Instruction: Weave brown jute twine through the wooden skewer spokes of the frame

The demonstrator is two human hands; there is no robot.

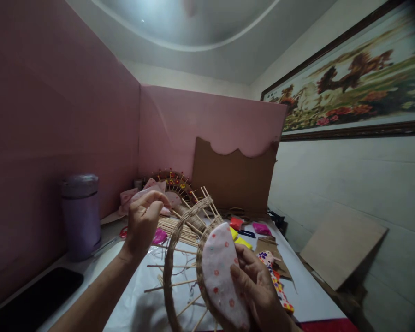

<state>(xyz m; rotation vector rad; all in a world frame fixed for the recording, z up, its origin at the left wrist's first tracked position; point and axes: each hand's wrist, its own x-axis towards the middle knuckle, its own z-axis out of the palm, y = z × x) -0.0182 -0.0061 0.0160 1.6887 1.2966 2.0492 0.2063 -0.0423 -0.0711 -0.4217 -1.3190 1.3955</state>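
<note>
Head view. A woven frame [173, 258] of twine arcs and thin wooden sticks stands in the lower centre of the frame. A crescent-shaped fabric pad [217, 272], white with red dots, lies against its inner arc. The pad's long axis runs nearly upright, from the centre of the picture down to the bottom edge. Its curved side faces left, and the sticks fan out to the left and upward.

The right hand [259, 290], at the lower right of centre, is closed on the pad's straight edge with the thumb pressed on the cloth. The left hand [143, 221], raised left of centre and apart from the frame, has its fingertips pinched together. What they pinch is too small to tell.

Beneath lies a white table [307, 295]. A bundle of sticks [180, 228] lies behind the frame and small coloured packets [244, 242] to its right. A purple flask [80, 214] stands at the left and a dark phone [34, 299] lies in the lower left corner. A pink board [55, 115] fills the left and back, with brown cardboard [235, 180] propped against it. A framed painting [359, 78] hangs at the upper right.
</note>
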